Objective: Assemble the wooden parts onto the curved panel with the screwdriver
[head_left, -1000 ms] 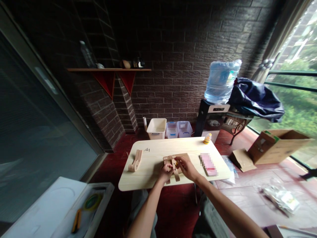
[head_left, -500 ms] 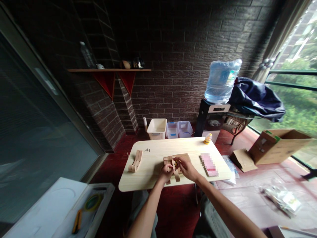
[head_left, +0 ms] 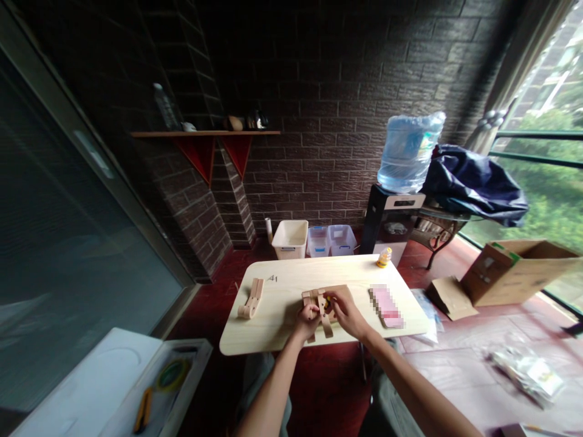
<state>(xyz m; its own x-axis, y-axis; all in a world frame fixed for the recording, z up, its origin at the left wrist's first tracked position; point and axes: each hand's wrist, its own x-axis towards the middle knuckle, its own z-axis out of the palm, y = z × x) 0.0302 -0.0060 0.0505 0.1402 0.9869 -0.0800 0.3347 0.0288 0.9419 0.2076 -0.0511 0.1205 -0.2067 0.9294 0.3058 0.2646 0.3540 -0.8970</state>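
On the pale table [head_left: 282,321] lies a tan flat piece [head_left: 339,293] with several narrow strips, leather or wood, I cannot tell which. My left hand [head_left: 308,320] is closed at its near left side, fingers pinched on one of the strips [head_left: 327,328]. My right hand [head_left: 345,311] is closed around a small yellow item [head_left: 327,301] held against the strips; most of it is hidden by the fingers. Dark dots like holes or fasteners show on the strips. Farther left rests another tan strip piece [head_left: 254,295] with a curled near end and dark dots.
A pink pixelated item [head_left: 386,306] lies right of my hands. A small yellow-based bottle [head_left: 384,257] stands at the far right corner. Beyond the table are plastic bins [head_left: 290,238] and a water dispenser [head_left: 392,212]. An open white box [head_left: 113,376] sits at lower left.
The view has shifted slightly. Both hands stay at the tan piece, with the fingers of the right hand moved only a little around the yellow item.
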